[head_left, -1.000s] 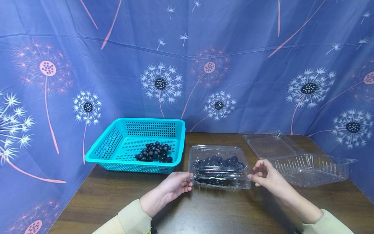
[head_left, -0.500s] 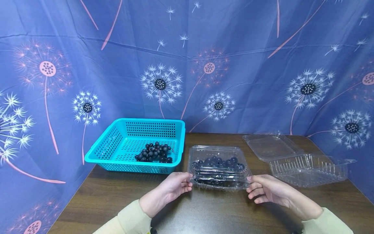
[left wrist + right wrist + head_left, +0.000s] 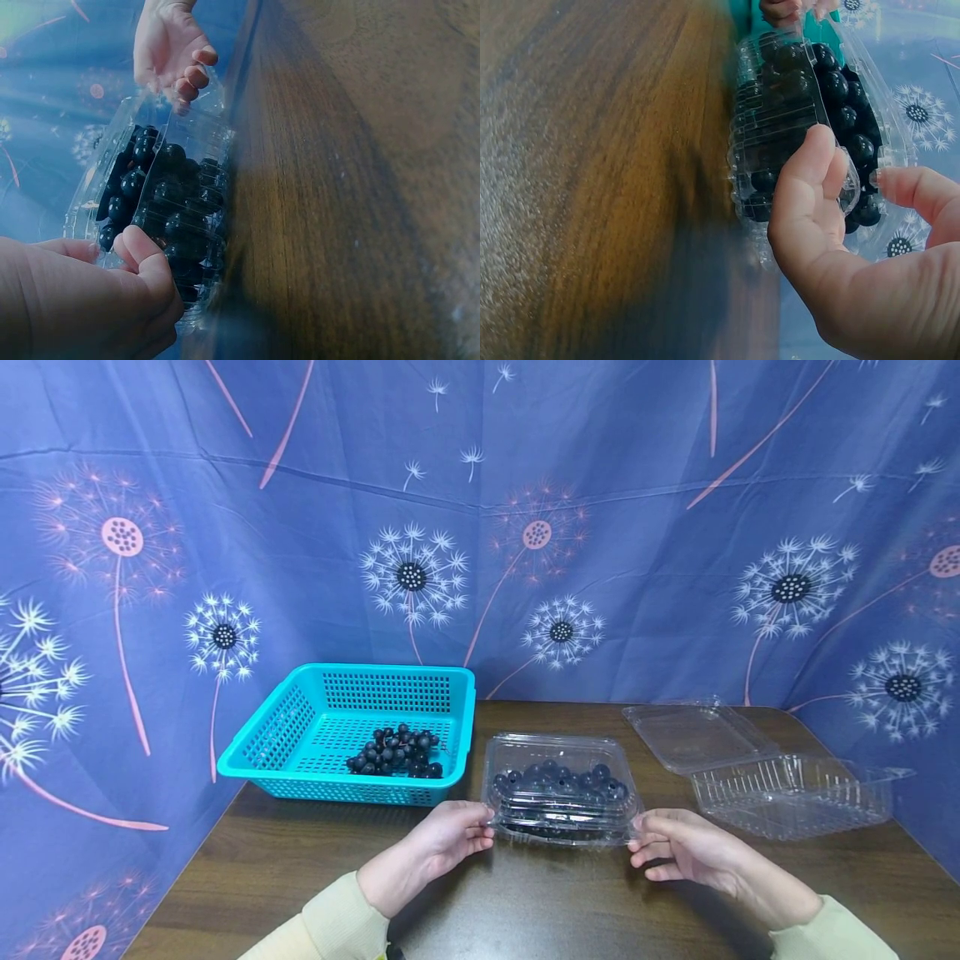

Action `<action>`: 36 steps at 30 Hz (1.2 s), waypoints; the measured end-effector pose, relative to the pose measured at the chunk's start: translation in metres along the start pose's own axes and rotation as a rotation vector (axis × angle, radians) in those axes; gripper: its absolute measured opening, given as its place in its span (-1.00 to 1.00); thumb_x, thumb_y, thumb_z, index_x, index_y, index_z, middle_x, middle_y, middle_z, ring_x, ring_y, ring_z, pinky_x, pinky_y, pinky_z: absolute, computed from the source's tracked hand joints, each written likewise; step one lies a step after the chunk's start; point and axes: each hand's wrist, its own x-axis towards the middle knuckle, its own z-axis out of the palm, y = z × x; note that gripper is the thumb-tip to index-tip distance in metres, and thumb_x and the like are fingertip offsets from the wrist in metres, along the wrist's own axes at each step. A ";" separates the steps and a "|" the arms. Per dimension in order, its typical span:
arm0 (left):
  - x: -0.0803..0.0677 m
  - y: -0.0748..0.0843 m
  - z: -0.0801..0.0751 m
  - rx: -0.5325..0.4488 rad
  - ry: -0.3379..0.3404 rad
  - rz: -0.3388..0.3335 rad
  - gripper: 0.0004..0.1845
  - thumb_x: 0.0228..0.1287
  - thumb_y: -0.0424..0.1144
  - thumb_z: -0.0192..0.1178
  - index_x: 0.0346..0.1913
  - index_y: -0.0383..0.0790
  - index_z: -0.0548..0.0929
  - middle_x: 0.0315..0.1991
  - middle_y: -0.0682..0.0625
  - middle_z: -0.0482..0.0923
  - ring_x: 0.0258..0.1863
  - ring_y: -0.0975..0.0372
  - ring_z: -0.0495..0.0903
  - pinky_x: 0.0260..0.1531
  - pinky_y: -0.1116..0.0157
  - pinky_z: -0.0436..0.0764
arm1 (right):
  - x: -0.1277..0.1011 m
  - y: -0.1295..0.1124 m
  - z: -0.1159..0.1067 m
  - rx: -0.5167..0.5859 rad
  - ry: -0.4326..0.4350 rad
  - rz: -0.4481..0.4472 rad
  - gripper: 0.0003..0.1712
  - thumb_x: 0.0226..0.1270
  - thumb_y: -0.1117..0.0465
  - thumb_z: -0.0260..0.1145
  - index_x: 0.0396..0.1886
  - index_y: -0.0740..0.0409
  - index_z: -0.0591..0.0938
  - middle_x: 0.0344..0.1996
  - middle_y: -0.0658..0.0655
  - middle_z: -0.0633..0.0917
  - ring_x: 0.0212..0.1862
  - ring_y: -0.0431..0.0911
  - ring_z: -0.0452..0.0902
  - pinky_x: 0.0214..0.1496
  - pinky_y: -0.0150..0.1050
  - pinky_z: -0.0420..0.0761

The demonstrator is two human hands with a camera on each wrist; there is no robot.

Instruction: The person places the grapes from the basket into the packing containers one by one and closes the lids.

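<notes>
While the left hand (image 3: 442, 839) and right hand (image 3: 686, 847) each pinch an end of the closed clamshell box (image 3: 561, 789) (full of dark grapes (image 3: 558, 777)), a second bunch (image 3: 393, 752) lies in the basket (image 3: 300, 727), unpacked.

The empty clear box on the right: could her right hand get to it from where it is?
Probably yes. The right hand pinches the grape-filled clamshell, and the empty clear box lies open just beyond it on the table, with nothing between; it would need to let go first.
</notes>
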 end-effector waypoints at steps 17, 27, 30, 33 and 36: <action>0.000 -0.001 0.000 0.028 -0.025 0.028 -0.91 0.21 -0.48 0.03 -0.23 -0.40 0.42 -0.45 0.00 0.42 -0.45 0.28 0.44 -0.38 0.44 0.53 | 0.001 0.007 0.002 -0.036 0.088 -0.011 -0.92 0.42 0.25 0.04 -0.18 0.11 0.47 -0.31 -0.01 0.65 -0.23 -0.19 0.64 -0.17 -0.30 0.64; 0.001 -0.004 -0.002 0.038 -0.014 0.050 -0.89 0.24 -0.48 0.06 -0.20 -0.43 0.42 -0.45 0.01 0.43 -0.46 0.29 0.47 -0.37 0.44 0.55 | 0.003 0.011 0.001 -0.037 0.100 -0.026 -0.92 0.41 0.29 0.05 -0.18 0.11 0.46 -0.32 -0.02 0.64 -0.24 -0.20 0.63 -0.19 -0.31 0.62; 0.001 -0.004 -0.003 0.040 -0.014 0.058 -0.91 0.24 -0.49 0.06 -0.21 -0.43 0.42 -0.46 0.01 0.44 -0.47 0.29 0.48 -0.37 0.44 0.55 | 0.004 0.012 -0.001 -0.039 0.104 -0.027 -0.91 0.41 0.30 0.04 -0.18 0.10 0.47 -0.31 -0.03 0.65 -0.24 -0.20 0.63 -0.19 -0.31 0.62; 0.002 -0.004 -0.004 0.041 -0.014 0.061 -0.93 0.24 -0.49 0.06 -0.23 -0.41 0.43 -0.47 0.02 0.44 -0.48 0.30 0.48 -0.38 0.44 0.56 | 0.004 0.013 -0.002 -0.036 0.107 -0.026 -0.90 0.41 0.30 0.04 -0.19 0.10 0.49 -0.31 -0.03 0.66 -0.24 -0.20 0.64 -0.19 -0.32 0.62; 0.002 -0.005 -0.004 0.045 -0.015 0.054 -0.92 0.24 -0.48 0.07 -0.23 -0.41 0.43 -0.48 0.02 0.45 -0.49 0.30 0.49 -0.39 0.44 0.56 | 0.004 0.013 -0.002 -0.036 0.103 -0.025 -0.88 0.41 0.30 0.04 -0.19 0.10 0.51 -0.31 -0.02 0.67 -0.25 -0.20 0.64 -0.19 -0.32 0.62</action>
